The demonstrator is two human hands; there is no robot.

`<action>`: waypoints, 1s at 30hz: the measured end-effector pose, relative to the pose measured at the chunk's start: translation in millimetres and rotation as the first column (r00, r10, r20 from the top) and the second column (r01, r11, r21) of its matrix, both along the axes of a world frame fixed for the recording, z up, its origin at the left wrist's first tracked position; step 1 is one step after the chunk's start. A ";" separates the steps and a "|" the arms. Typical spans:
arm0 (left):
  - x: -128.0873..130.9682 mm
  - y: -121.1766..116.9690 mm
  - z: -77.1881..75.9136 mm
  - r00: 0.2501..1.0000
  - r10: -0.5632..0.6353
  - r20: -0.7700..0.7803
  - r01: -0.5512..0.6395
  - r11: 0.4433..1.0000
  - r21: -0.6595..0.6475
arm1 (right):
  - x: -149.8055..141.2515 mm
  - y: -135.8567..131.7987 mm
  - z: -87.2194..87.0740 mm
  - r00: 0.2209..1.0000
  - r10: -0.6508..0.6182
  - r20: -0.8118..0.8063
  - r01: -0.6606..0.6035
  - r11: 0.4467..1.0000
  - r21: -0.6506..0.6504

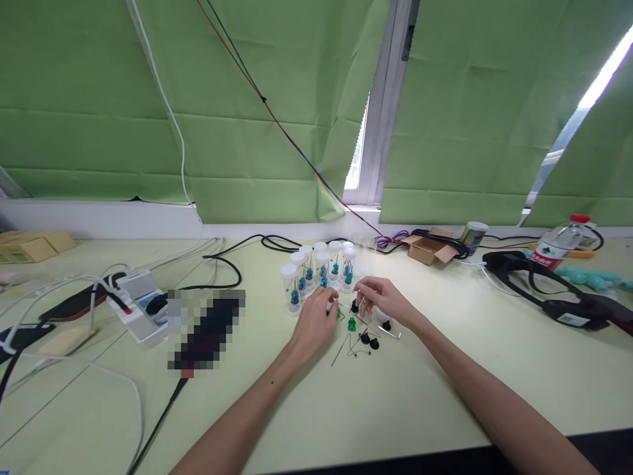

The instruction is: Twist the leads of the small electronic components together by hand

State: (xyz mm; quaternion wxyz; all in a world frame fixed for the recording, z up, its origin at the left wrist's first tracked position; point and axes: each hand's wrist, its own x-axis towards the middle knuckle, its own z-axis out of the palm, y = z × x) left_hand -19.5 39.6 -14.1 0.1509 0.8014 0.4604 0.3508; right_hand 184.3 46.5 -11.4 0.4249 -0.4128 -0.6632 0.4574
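Observation:
My left hand (316, 318) is closed, fingers curled, with a small green part (339, 314) showing at its fingertips. Opposite it, my right hand (380, 297) bends its fingers down beside a small black knob-like part (355, 306); whatever lies between those fingertips is hidden. Between the hands a green figure-shaped piece (351, 324) rests on the table. Around it are black round-based parts (364, 338), thin metal rods (340, 350) and a bent metal rod (390, 332). Behind my left hand stand several clear tubes with white caps (289, 270), holding blue-green pieces.
On the left are a white power strip (141, 307), cables and a blurred dark device (210, 333). At the back right stand an open cardboard box (430, 247), a printed can (473, 237) and a red-capped bottle (558, 244). A black headset-like frame (558, 310) lies at right.

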 end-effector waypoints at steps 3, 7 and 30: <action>-0.2 -0.4 0.0 1.000 0.000 -0.008 0.000 1.000 -0.001 | 0.4 -0.5 1.7 0.999 -0.019 0.046 0.018 0.999 0.028; -0.6 -1.2 1.5 1.000 0.017 -0.010 -0.017 1.000 -0.006 | 1.9 -0.5 3.8 0.991 -0.033 0.129 0.024 0.997 0.070; -3.8 -0.5 5.7 0.996 0.089 0.009 -0.089 0.996 0.000 | -4.4 -5.4 1.9 0.937 -0.200 0.287 0.125 0.958 0.257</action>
